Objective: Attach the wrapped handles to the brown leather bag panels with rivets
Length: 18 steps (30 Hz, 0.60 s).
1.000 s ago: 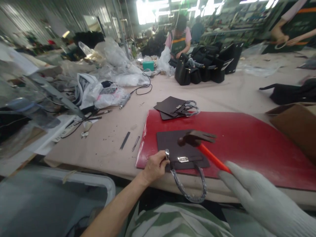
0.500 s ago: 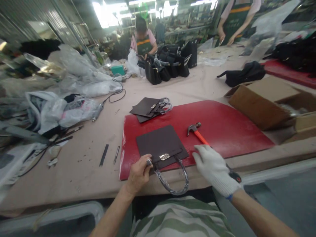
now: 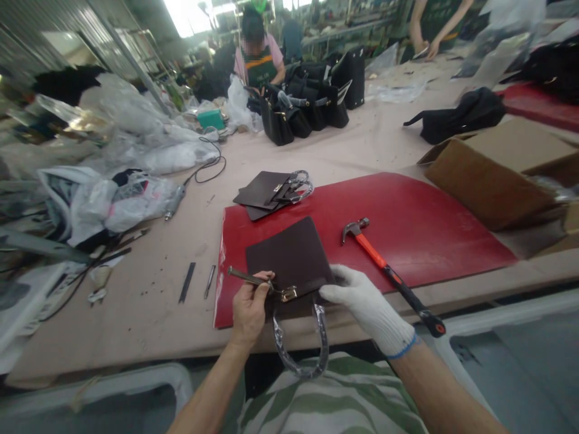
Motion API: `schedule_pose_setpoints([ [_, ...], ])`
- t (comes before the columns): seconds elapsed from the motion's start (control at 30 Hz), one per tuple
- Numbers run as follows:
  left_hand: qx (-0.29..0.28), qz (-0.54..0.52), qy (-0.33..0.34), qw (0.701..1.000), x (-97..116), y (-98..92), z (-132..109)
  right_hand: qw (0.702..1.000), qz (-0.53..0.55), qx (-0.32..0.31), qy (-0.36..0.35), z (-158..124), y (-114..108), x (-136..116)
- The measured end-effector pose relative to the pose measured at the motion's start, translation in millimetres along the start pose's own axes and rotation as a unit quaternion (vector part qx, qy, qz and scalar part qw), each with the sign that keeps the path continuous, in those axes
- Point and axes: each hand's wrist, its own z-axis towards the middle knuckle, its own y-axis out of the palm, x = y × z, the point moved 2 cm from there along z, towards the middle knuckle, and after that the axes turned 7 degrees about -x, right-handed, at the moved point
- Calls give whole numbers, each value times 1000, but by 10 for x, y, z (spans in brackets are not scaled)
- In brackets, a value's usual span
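A dark brown bag panel (image 3: pixel 289 250) with a metal clasp (image 3: pixel 288 293) lies at the near edge of a red mat (image 3: pixel 407 211). Its plastic-wrapped handle (image 3: pixel 301 361) hangs over the table edge. My bare left hand (image 3: pixel 251 307) pinches a narrow strap (image 3: pixel 244 276) by the panel's left side. On the right, my white-gloved right hand (image 3: pixel 366 304) grips the panel's corner between thumb and fingers. A claw hammer (image 3: pixel 384 265) with a red and black handle rests on the mat to the right, untouched.
More brown panels (image 3: pixel 266 190) lie at the mat's far left corner. A thin metal rod (image 3: pixel 210 281) and a dark strip (image 3: pixel 187 282) are on the left. Black bags (image 3: pixel 307 102) stand farther back, near a person (image 3: pixel 260 57). A cardboard box (image 3: pixel 493 175) is at right.
My right hand has moved left from beside the hammer onto the panel's corner. The panel's right side is raised and tilted. A strap now shows in my left hand.
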Motion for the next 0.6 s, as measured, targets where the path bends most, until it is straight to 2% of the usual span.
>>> schedule_pose_setpoints([
  [0.1,-13,-43,-11,999,106,113,26,992,107,-23,-56,-69,166,70],
  [0.17,-28,-90,-12,995,214,165,52,984,159,-9,-74,-78,259,180],
  [0.27,-64,-111,15,992,426,251,117,983,165,44,-71,-53,331,347],
  [0.4,-122,-90,39,988,635,414,216,980,177,18,-89,-21,376,384],
  [0.6,-141,-137,15,980,576,517,264,970,222,-17,-93,-11,431,378],
])
